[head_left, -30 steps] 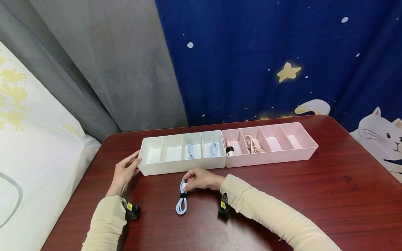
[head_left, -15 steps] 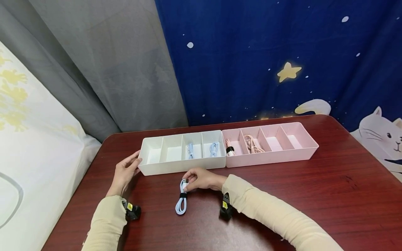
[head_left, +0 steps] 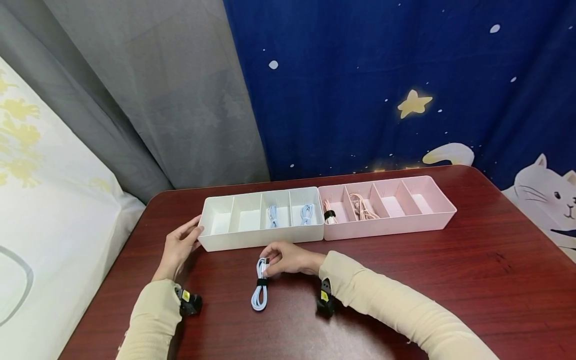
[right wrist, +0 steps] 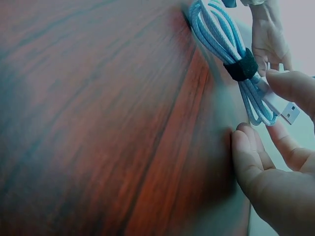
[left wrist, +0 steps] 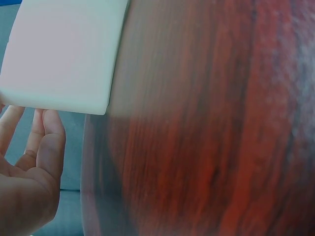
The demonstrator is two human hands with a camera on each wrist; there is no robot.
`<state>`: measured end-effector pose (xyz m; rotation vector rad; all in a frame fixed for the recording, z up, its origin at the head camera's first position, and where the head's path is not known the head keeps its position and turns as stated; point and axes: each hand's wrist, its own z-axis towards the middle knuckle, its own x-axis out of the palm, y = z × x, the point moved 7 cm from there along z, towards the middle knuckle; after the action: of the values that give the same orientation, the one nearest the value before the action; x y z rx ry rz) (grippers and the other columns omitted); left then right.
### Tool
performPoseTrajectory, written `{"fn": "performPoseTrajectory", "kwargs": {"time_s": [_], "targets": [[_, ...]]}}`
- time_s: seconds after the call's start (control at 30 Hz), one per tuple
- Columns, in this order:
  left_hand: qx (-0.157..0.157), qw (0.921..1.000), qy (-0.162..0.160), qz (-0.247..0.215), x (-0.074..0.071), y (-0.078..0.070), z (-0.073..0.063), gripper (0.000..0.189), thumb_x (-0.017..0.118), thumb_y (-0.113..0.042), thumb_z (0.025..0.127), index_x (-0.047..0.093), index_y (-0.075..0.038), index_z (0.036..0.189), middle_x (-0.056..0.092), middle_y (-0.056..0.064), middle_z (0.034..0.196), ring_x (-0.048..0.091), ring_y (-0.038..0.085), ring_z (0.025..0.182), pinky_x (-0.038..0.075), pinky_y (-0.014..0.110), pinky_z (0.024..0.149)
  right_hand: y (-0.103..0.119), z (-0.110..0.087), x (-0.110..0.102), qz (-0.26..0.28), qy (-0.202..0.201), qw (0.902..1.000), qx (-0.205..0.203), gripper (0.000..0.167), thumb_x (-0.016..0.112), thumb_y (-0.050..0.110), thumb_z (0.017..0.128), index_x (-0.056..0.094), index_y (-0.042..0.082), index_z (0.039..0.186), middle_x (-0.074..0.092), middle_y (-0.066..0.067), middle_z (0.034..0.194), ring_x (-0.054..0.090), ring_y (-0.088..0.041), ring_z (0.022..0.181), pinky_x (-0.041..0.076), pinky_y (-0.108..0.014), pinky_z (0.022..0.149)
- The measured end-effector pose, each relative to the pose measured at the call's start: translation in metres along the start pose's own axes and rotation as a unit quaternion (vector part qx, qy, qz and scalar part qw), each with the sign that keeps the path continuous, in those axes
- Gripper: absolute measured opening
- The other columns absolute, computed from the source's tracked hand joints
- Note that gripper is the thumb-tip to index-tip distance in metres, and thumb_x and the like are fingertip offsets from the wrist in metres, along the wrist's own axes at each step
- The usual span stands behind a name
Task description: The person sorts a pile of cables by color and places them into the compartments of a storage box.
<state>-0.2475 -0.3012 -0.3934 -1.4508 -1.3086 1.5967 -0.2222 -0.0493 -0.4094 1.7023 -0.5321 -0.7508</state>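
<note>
In the head view my right hand pinches a coiled light-blue USB cable near its plug end, in front of the white box. A black strap binds the coil, and the bare metal USB plug pokes out by the thumb in the right wrist view. My left hand touches the left end of the white divided box, its fingers fairly straight. Fingertips meet the edge of the box's end wall in the left wrist view. Two light-blue cable coils lie in the box's two right compartments.
A pink divided box adjoins the white one on the right. Its two left compartments hold a strapped pink cable and loose-looking pink cable loops. Both boxes stand on the dark red wooden table, before grey and blue curtains.
The held cable and my right hand have shifted very slightly toward me. My left hand and both boxes stay where they were.
</note>
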Motion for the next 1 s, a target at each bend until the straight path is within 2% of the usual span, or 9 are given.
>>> {"fn": "performPoseTrajectory", "kwargs": {"time_s": [0.33,0.57,1.0], "targets": [[0.002,1.0000,-0.001,-0.001,-0.0003,-0.0004,-0.0001,0.047,0.057,-0.031,0.086,0.048,-0.016,0.130,0.054,0.000,0.101,0.055,-0.001,0.077,0.048,0.017,0.067,-0.0007,-0.0010,0.0025,0.017,-0.004,0.9998,-0.010,0.035,0.068,-0.004,0.070,0.055,-0.004,0.103,0.055,-0.002,0.087,0.053,-0.010,0.075,0.044,-0.017,0.068],[0.002,1.0000,0.000,0.007,-0.0001,-0.0014,-0.0009,0.047,0.056,-0.032,0.087,0.047,-0.016,0.130,0.053,0.006,0.108,0.054,0.000,0.077,0.047,0.016,0.067,0.0011,-0.0034,0.0041,0.028,-0.012,0.9993,-0.021,0.036,0.067,-0.005,0.070,0.054,-0.005,0.104,0.056,-0.006,0.087,0.056,-0.010,0.075,0.046,-0.019,0.068],[-0.007,0.9999,0.004,0.007,-0.0001,-0.0012,-0.0019,0.049,0.056,-0.033,0.087,0.046,-0.017,0.131,0.051,0.005,0.109,0.054,0.000,0.079,0.047,0.016,0.068,0.0049,-0.0063,0.0043,0.088,-0.028,0.9955,-0.022,0.039,0.065,-0.009,0.070,0.051,-0.008,0.106,0.053,-0.006,0.083,0.053,-0.009,0.069,0.048,-0.020,0.062]]}}
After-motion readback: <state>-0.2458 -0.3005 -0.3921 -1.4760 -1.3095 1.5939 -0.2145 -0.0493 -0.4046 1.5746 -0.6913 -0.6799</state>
